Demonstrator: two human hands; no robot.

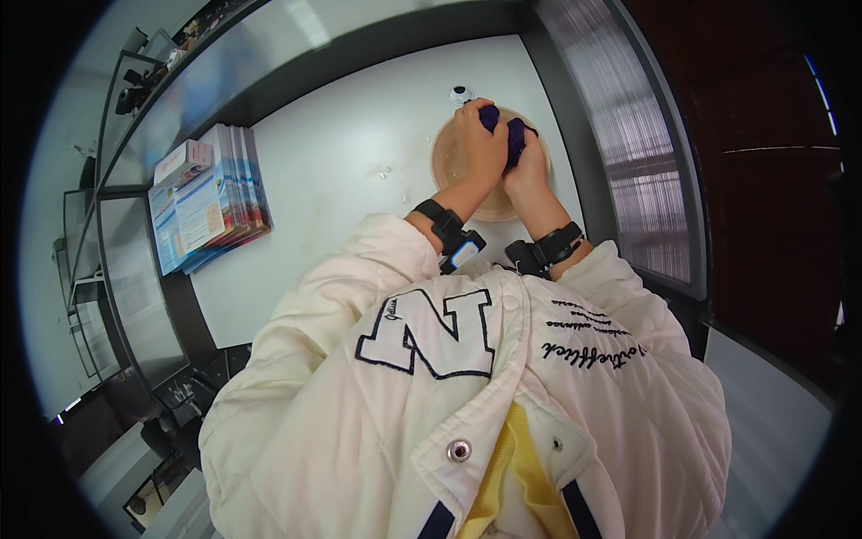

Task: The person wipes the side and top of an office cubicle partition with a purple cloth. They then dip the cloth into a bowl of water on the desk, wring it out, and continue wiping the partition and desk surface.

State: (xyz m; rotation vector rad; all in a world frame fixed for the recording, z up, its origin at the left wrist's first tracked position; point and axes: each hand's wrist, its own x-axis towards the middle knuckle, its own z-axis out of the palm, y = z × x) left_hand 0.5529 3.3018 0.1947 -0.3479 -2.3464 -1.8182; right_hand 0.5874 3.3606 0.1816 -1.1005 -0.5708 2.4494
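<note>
A dark purple cloth (515,143) is bunched up between my two hands, above a round, pale pinkish basin (444,158) that appears to hold water. My left hand (479,138) grips one part of the cloth, its fingers curled around it. On the other side, my right hand (530,162) is closed on the cloth's lower part. Just beyond the basin's far rim sits a small white round object with a black centre (460,94). Both wrists wear black straps with small devices.
Small water drops lie on the white tabletop (323,162) beside the basin. A stack of printed booklets (222,195) with a small white box (183,164) on top stands at the left. Dark-framed partitions border the table, with a ribbed translucent panel (626,148) at the right.
</note>
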